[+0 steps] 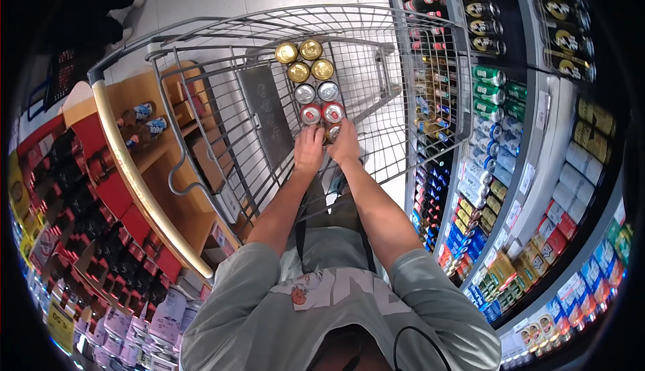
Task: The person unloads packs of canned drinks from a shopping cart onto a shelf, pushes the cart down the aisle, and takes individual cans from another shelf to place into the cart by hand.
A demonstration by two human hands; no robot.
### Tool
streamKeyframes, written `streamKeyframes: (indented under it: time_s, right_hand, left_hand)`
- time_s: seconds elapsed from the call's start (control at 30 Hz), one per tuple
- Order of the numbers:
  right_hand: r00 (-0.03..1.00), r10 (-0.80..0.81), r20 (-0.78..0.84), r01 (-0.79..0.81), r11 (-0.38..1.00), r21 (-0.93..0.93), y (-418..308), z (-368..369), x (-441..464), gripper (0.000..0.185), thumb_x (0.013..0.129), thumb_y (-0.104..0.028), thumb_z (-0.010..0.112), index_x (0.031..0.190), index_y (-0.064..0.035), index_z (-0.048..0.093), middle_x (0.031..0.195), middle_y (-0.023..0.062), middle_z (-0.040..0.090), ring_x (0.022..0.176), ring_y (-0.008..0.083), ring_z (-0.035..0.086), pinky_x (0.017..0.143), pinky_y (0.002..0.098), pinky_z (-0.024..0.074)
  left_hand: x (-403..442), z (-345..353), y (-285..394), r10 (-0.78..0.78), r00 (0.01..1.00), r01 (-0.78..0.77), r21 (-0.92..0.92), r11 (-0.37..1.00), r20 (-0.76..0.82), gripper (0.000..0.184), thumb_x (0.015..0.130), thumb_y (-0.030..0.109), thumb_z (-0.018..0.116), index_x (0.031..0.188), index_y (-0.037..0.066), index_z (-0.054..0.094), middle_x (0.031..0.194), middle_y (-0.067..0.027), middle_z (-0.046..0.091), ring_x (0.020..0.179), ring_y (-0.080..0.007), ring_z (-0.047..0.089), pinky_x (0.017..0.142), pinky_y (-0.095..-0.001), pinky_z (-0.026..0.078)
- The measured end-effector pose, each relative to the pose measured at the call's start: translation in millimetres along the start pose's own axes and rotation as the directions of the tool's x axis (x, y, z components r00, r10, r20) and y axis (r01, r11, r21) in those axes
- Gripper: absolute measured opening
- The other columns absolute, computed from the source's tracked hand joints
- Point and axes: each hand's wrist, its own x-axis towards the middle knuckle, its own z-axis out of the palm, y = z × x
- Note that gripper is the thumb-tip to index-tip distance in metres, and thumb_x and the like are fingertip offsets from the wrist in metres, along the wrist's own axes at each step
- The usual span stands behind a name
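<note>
Inside the shopping cart [398, 144], several drink cans stand upright in two columns: gold cans [298, 71] farthest away, silver cans [327, 91] in the middle and red-topped cans [332, 112] nearer me. At the near end of the columns, my right hand [345, 144] is closed around a can [333, 132], whose top shows partly between my hands. Beside it, my left hand [309, 149] has its fingers curled down just behind the left red-topped can. Whatever lies under those fingers is hidden.
A dark grey panel [265, 112] hangs on the cart's left side. Shelves of cans [488, 96] and bottles line the right. To the left are a wooden display stand [168, 163] and stacked packs [121, 257]. A person's shoe [138, 2] shows at the upper left.
</note>
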Motion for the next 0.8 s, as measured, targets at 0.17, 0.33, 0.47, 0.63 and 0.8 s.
streamKeyframes:
  time_s: [0.17,0.33,0.47,0.63,0.8]
  right_hand:
    - [0.993,-0.003,-0.116,-0.012,0.991,-0.131,-6.2,-35.5,-23.5,0.091,0.068,-0.015,0.084,0.145,-0.0023,0.037,0.149,0.0207,0.041,0.141,0.0353,0.037,0.115,0.0439,0.0374]
    - [0.724,-0.538,-0.431,0.652,0.737,0.176,1.1,-126.3,-112.6,0.027,0.080,-0.005,0.066,0.106,-0.0046,0.060,0.106,0.0167,0.062,0.100,0.0379,0.061,0.085,0.0442,0.0515]
    - [0.688,-0.725,-0.026,0.593,0.541,0.596,31.8,-165.0,-277.2,0.015,0.086,-0.016,0.068,0.099,-0.0085,0.065,0.087,0.0084,0.062,0.077,0.0289,0.063,0.071,0.0387,0.0514]
    - [0.624,-0.781,0.030,0.430,0.375,0.821,100.4,-155.9,-375.7,0.025,0.096,-0.023,0.063,0.109,-0.0019,0.066,0.099,0.0121,0.065,0.094,0.0257,0.063,0.084,0.0368,0.0474]
    - [0.542,-0.788,-0.294,0.583,0.099,0.807,161.4,-116.9,-414.2,0.027,0.100,-0.026,0.060,0.106,-0.0003,0.066,0.097,0.0130,0.063,0.094,0.0278,0.060,0.086,0.0385,0.0461]
  left_hand:
    - [-0.5,-19.8,24.1,-0.036,0.996,0.038,-0.030,0.999,0.084,0.069,0.068,0.009,0.080,0.130,0.003,0.051,0.132,-0.0168,0.052,0.125,-0.0389,0.048,0.104,-0.0479,0.042]
    - [-4.1,-57.3,49.9,0.044,0.999,-0.047,-0.230,0.972,-0.020,0.056,0.075,0.005,0.069,0.128,0.003,0.052,0.135,-0.0202,0.052,0.126,-0.0414,0.048,0.107,-0.0479,0.040]
    - [-17.8,-76.7,86.8,0.175,0.968,-0.109,-0.328,0.938,0.179,0.039,0.086,0.013,0.067,0.123,0.003,0.056,0.123,-0.0198,0.060,0.121,-0.0380,0.054,0.103,-0.0448,0.043]
    - [-32.5,-60.2,135.6,0.193,0.826,-0.090,-0.214,0.973,0.529,0.047,0.099,0.043,0.057,0.123,0.003,0.062,0.118,-0.0238,0.066,0.114,-0.0402,0.061,0.097,-0.0451,0.047]
    - [-24.3,-43.5,116.4,0.175,0.720,0.100,-0.350,0.931,0.671,0.044,0.102,0.045,0.054,0.117,0.008,0.073,0.105,-0.0187,0.074,0.100,-0.0306,0.070,0.092,-0.0392,0.051]
